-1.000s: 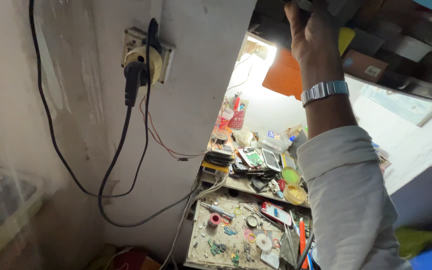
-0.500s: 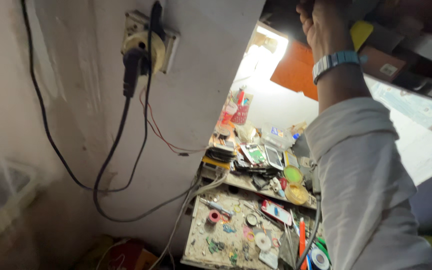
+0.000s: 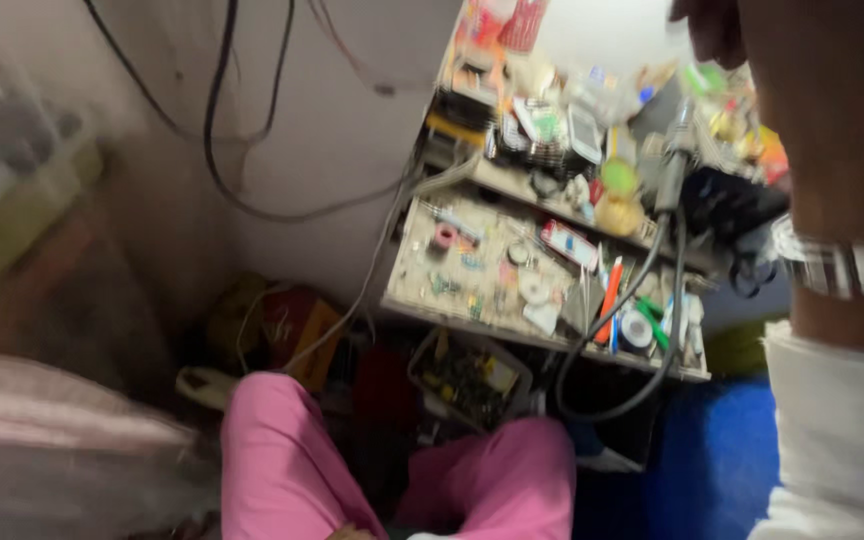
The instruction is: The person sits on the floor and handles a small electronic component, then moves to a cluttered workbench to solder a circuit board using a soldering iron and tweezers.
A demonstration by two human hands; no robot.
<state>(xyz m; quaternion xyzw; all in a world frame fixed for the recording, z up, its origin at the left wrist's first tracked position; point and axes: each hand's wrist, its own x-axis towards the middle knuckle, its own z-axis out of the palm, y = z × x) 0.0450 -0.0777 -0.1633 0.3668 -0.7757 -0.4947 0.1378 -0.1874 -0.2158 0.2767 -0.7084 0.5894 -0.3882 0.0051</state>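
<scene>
Steel-link wristwatch [image 3: 842,268] on my right forearm, at 3 o'clock in the view, cream sleeve [image 3: 837,440] just below it. The arm is raised, so my right hand [image 3: 712,25] is cut off by the top edge at 1 o'clock; whether its fingers are spread, pressed or pinching anything I cannot tell. My left hand is not in view.

Nearest item: a black tool [image 3: 727,205] just left of the wrist, its black cable [image 3: 617,395] looping down past the bench edge.

Workbench [image 3: 482,310], centre: crowded with small parts, a red pen [image 3: 607,300], tape rolls [image 3: 637,328], a green disc [image 3: 620,178].

Below, at 6 o'clock: my knees in pink trousers [image 3: 282,470], with a tray of parts [image 3: 467,375] between them and the bench, crowding the legroom.

Wall [image 3: 332,120], 11 o'clock: dark wires [image 3: 214,130] hanging.
</scene>
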